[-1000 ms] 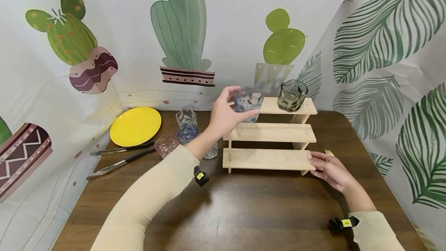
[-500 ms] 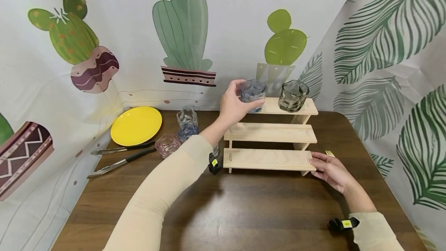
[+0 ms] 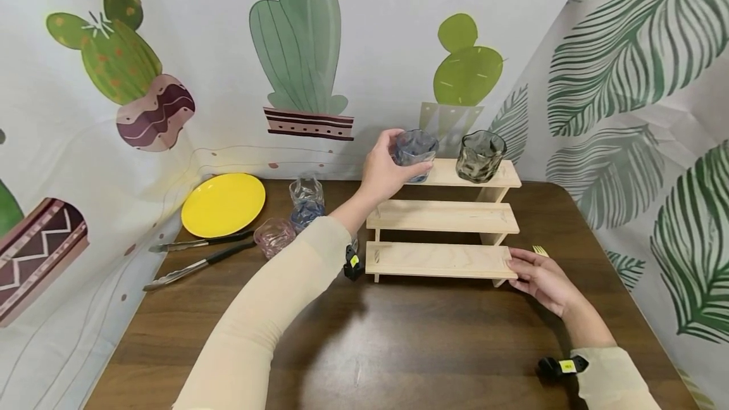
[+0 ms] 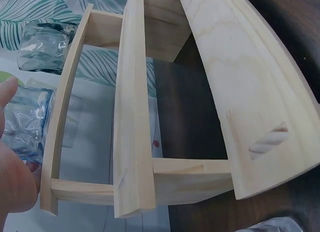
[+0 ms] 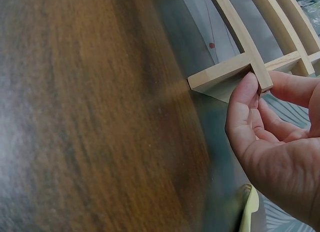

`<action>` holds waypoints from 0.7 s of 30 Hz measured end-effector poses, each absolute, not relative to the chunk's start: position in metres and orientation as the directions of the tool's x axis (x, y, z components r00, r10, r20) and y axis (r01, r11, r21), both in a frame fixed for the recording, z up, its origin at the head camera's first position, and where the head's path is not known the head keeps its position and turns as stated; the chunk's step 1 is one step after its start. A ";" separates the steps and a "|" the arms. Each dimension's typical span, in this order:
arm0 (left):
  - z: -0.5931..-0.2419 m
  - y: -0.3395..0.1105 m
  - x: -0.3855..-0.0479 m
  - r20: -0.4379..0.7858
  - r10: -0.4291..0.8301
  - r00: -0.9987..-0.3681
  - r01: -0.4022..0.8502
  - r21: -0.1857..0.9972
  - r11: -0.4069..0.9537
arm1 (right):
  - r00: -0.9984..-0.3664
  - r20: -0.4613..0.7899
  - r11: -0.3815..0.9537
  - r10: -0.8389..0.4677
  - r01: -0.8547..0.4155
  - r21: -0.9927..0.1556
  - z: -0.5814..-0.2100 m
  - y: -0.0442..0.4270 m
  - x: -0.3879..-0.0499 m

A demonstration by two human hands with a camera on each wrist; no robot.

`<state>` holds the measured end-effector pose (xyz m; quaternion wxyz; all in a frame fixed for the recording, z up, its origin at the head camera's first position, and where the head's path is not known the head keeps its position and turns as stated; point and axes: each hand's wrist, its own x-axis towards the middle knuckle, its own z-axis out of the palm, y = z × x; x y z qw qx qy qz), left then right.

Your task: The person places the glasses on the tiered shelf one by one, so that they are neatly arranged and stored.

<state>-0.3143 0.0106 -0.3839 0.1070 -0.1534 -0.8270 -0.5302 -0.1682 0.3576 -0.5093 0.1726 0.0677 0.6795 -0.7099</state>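
Observation:
The left hand grips a bluish glass at the left end of the top step of a three-step wooden rack. In the left wrist view that glass stands against the top board, with thumb and fingers around it. A grey glass stands on the top step's right part. The right hand pinches the right end of the lowest step; in the right wrist view, its thumb and fingers hold the board's end.
Left of the rack stand a clear glass, a blue glass and a pink glass; another is mostly hidden behind the left wrist. A yellow plate and tongs lie further left. Fork tines show behind the right hand.
The left hand has carried the bluish glass slightly right and up, onto the top step's left end. The right hand keeps its hold on the lowest step.

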 end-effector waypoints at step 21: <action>-0.376 -0.036 -0.294 0.427 0.212 -0.879 0.466 0.863 0.195 | -0.932 -0.330 0.002 -0.154 0.333 -0.943 -0.510 0.359 -0.168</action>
